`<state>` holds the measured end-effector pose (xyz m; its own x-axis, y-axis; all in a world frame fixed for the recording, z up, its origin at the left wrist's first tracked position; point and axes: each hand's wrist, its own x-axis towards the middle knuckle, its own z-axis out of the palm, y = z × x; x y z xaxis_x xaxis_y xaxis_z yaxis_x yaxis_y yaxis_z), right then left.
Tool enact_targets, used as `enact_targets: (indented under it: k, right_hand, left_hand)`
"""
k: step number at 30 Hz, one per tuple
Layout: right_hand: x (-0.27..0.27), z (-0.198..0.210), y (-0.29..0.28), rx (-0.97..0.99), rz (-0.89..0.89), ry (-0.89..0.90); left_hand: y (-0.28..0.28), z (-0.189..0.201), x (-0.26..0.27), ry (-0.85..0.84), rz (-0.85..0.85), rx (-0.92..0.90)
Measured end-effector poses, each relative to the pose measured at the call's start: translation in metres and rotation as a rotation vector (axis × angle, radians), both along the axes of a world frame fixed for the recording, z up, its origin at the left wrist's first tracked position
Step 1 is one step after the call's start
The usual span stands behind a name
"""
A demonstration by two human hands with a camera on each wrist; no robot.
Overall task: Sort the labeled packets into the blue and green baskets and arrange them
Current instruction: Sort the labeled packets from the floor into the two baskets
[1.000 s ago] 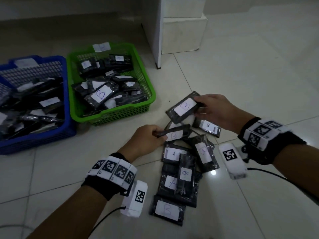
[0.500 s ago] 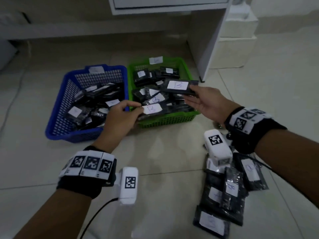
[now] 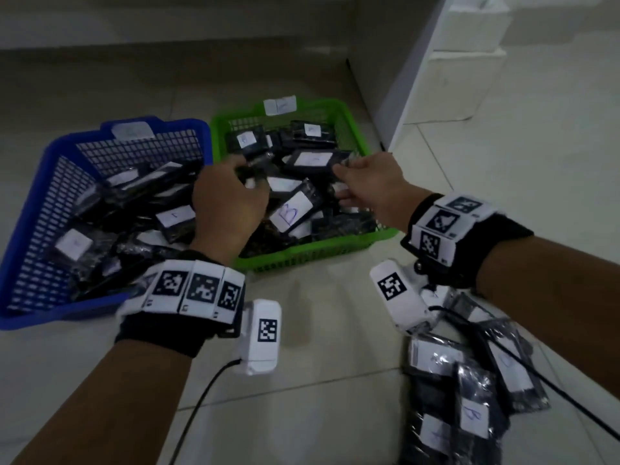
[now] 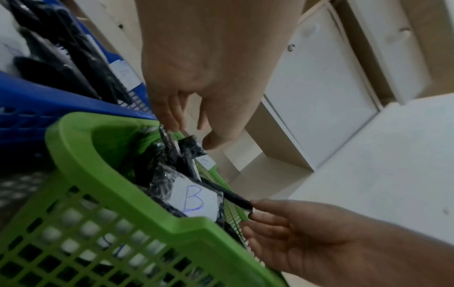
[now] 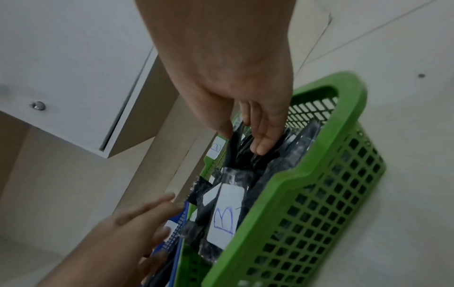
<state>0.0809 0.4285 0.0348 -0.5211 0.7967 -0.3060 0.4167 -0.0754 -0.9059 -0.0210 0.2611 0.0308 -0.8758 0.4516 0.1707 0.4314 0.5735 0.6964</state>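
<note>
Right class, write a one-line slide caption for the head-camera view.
Both hands, left hand and right hand, place black packets over the green basket, beside the blue basket.

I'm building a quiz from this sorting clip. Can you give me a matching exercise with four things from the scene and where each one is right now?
Things:
1. left hand
2. blue basket
3. unsorted packets
4. packet with clear B label

Places:
a. on the floor tiles by the right forearm
b. lying in the green basket
c. left of the green basket
d. reaching over the green basket from its left

Pairs: 1-d, 2-c, 3-a, 4-b
</note>
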Motion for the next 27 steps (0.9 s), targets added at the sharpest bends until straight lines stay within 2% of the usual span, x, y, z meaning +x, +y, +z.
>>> enact_targets:
  k: [3, 6, 9, 12, 14, 17, 19, 22, 27]
  right_hand:
    - [0.022, 0.000, 0.011, 0.135, 0.055, -0.084]
    - [0.059, 0.005, 0.027, 0.321, 0.155, -0.169]
    - [0.112, 0.010, 0.047, 0.547, 0.406, -0.257]
    - [0.165, 0.008, 0.062, 0.734, 0.653, -0.332]
    - [0.196, 0.001, 0.069, 0.660, 0.792, -0.442]
    - [0.233, -0.015, 0.070, 0.554, 0.790, -0.546]
    - [0.249, -0.022, 0.066, 0.505, 0.809, -0.606]
    - [0.259, -0.031, 0.058, 0.491, 0.933, -0.761]
    - [0.262, -0.031, 0.058, 0.503, 0.926, -0.789]
  left_hand:
    - [0.003, 0.005, 0.021, 0.203, -0.043, 0.048]
    - [0.014, 0.011, 0.065, 0.270, -0.232, 0.135]
    - [0.030, 0.007, 0.115, 0.191, -0.431, 0.081]
    - [0.042, -0.016, 0.151, 0.063, -0.658, -0.142]
    - [0.046, -0.036, 0.169, -0.019, -0.828, -0.344]
    - [0.043, -0.057, 0.190, -0.105, -0.961, -0.517]
    - [0.040, -0.063, 0.201, -0.100, -0.971, -0.504]
    - [0.040, -0.066, 0.209, -0.037, -0.958, -0.513]
    - [0.035, -0.066, 0.228, -0.071, -0.859, -0.590]
